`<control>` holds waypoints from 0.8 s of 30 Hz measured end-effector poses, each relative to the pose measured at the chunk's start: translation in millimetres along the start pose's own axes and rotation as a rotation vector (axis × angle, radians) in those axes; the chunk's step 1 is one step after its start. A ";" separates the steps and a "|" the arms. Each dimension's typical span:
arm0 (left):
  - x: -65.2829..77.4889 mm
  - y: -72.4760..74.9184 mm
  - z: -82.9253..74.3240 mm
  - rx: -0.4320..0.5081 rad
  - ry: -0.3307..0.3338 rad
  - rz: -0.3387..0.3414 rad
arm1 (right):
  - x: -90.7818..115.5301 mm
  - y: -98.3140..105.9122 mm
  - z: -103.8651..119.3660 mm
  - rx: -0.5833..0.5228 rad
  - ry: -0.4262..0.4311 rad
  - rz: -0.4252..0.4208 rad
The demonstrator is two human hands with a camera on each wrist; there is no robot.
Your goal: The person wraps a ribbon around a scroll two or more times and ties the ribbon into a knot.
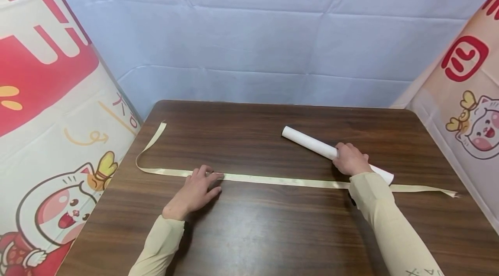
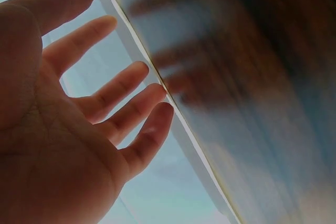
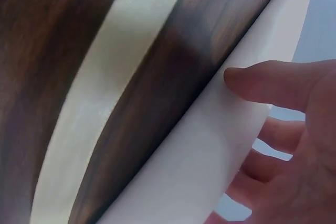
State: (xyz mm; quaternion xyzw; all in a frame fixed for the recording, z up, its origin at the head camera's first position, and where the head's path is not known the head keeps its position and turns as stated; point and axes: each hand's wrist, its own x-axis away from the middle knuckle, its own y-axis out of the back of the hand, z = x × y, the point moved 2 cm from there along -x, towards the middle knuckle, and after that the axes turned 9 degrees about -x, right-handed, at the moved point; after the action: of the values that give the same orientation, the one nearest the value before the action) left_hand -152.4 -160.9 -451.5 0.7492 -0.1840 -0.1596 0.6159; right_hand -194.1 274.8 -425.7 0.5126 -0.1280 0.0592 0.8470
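The head camera looked forward and down from above the near side of the table [image 1: 249,232], far enough back to take in its far edge and the sheet [image 1: 249,42] beyond. The left wrist camera looked from close by along the palm toward the left fingers [image 2: 123,82], tilted so the table's edge ran diagonally. The right wrist camera, also tilted, faced the right fingers [image 3: 283,134] and tube [image 3: 205,145] at close range, with the ribbon [image 3: 88,114] alongside. Tube and ribbon appeared in both head and right wrist views; all three shared the table.
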 end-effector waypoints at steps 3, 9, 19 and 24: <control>-0.2 0.2 -0.9 0.005 0.005 0.004 | 0.1 -0.7 -0.2 0.000 0.011 -0.004; 0.1 -1.3 -0.7 -0.017 0.013 0.007 | -0.1 -2.3 -0.1 0.034 0.060 -0.028; 0.6 -2.7 0.0 -0.028 0.030 0.037 | -1.8 -5.2 2.8 0.202 0.162 -0.102; 0.8 -2.3 -0.8 -0.030 0.038 0.060 | -0.4 -7.1 4.2 0.244 0.177 -0.116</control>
State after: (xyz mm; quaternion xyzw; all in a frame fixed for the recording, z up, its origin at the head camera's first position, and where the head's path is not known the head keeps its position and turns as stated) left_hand -151.2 -160.2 -453.6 0.7370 -0.1923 -0.1292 0.6350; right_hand -193.5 267.9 -430.0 0.6108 -0.0150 0.0700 0.7886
